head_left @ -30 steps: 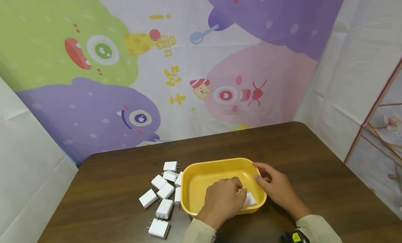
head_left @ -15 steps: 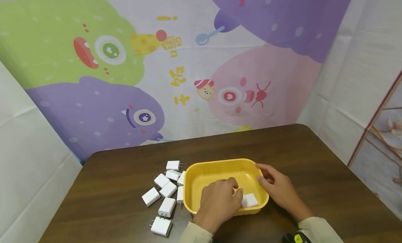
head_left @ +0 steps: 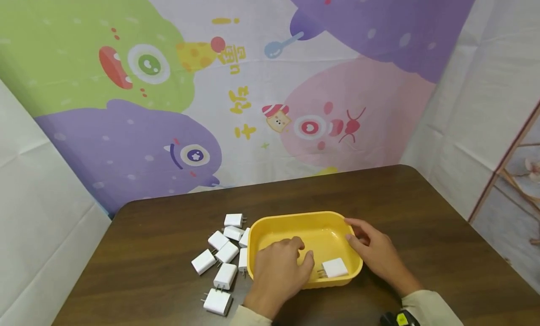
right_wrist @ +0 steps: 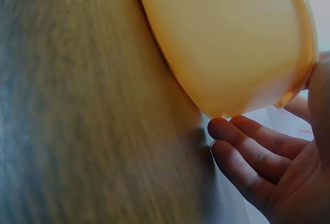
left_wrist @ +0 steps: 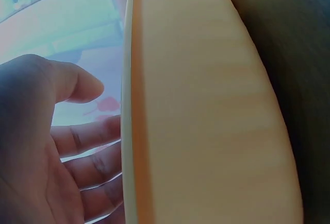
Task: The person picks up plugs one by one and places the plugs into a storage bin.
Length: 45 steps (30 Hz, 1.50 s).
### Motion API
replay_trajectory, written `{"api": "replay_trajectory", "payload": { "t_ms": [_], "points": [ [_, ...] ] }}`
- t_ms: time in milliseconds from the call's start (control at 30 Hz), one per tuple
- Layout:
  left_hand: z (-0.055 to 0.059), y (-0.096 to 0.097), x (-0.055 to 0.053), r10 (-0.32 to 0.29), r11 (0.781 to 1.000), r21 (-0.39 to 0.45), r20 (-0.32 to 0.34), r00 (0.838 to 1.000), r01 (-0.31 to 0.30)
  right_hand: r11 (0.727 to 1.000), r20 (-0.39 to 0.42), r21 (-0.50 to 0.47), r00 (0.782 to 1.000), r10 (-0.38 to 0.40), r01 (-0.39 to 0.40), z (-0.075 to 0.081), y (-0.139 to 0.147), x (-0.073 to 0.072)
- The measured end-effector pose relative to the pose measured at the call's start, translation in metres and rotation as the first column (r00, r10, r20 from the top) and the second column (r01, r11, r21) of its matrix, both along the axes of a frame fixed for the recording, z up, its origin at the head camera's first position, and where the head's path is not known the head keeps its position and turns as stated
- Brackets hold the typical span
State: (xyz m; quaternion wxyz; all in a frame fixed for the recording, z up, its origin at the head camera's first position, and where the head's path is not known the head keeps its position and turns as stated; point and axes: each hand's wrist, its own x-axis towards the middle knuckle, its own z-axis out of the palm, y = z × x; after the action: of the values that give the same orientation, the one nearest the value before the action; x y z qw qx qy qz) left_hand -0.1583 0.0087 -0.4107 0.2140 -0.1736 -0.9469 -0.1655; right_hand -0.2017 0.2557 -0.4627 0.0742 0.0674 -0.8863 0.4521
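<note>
A yellow plastic basin (head_left: 301,217) stands on the dark wooden table. Inside, near its right end, lies one white plug-in charger (head_left: 334,268), its metal prongs pointing left. My left hand (head_left: 278,270) hovers over the basin's front left part, holding nothing, thumb and fingers spread apart. In the left wrist view, the loosely bent fingers (left_wrist: 95,165) reach past the basin's rim (left_wrist: 129,80). My right hand (head_left: 377,253) holds the basin's right end, thumb at the rim. In the right wrist view, several fingertips (right_wrist: 219,127) rest against the outer wall (right_wrist: 227,44) near its base.
Several more white chargers, among them a front one (head_left: 217,301) and a back one (head_left: 234,220), lie scattered left of the basin, some right against it. A cartoon-printed cloth (head_left: 253,92) hangs behind the table (head_left: 371,190). A black object with a yellow label (head_left: 401,318) sits at my right sleeve.
My left hand has let go of the charger at the basin's right end and moved left, uncovering its prongs. The right hand stays at the basin.
</note>
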Motion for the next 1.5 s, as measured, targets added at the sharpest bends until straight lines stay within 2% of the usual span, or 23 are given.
{"api": "replay_trajectory", "payload": {
  "t_ms": [167,233,367,500,633,767,967,1200,1500],
  "points": [
    [-0.003,-0.008,0.005,0.008,0.999,0.045,0.006,1.000,-0.008,1.000,0.005,0.010,1.000,-0.005,0.005,-0.003,0.001,0.002],
    [-0.004,-0.011,0.007,0.014,0.998,0.058,-0.011,1.000,-0.013,1.000,0.007,0.005,1.000,-0.008,0.008,-0.003,0.001,0.002],
    [-0.007,-0.020,0.009,0.031,0.997,0.077,-0.084,0.996,-0.024,1.000,0.007,-0.016,1.000,-0.003,0.003,-0.004,0.000,0.003],
    [-0.008,-0.028,0.007,0.034,0.993,0.117,-0.168,0.985,-0.015,1.000,0.010,-0.025,1.000,-0.001,0.001,-0.003,0.000,0.001],
    [-0.006,-0.036,0.004,0.031,0.988,0.154,-0.214,0.976,0.002,1.000,0.008,-0.020,1.000,-0.001,0.002,-0.001,0.001,-0.001],
    [-0.005,-0.043,0.003,0.039,0.989,0.150,-0.224,0.974,-0.005,1.000,0.008,-0.016,1.000,0.004,-0.004,-0.001,0.002,-0.001],
    [-0.006,-0.054,0.004,0.085,0.992,0.115,-0.221,0.972,-0.060,1.000,0.009,-0.004,1.000,0.001,-0.001,-0.001,0.002,-0.001],
    [-0.009,-0.075,0.002,0.119,0.991,0.087,-0.256,0.959,-0.100,1.000,0.012,-0.015,1.000,-0.001,0.001,-0.003,0.002,0.000],
    [-0.014,-0.101,0.004,0.184,0.982,0.079,-0.240,0.953,-0.170,1.000,0.018,-0.014,1.000,0.009,-0.009,-0.003,0.001,-0.001]
  ]
}}
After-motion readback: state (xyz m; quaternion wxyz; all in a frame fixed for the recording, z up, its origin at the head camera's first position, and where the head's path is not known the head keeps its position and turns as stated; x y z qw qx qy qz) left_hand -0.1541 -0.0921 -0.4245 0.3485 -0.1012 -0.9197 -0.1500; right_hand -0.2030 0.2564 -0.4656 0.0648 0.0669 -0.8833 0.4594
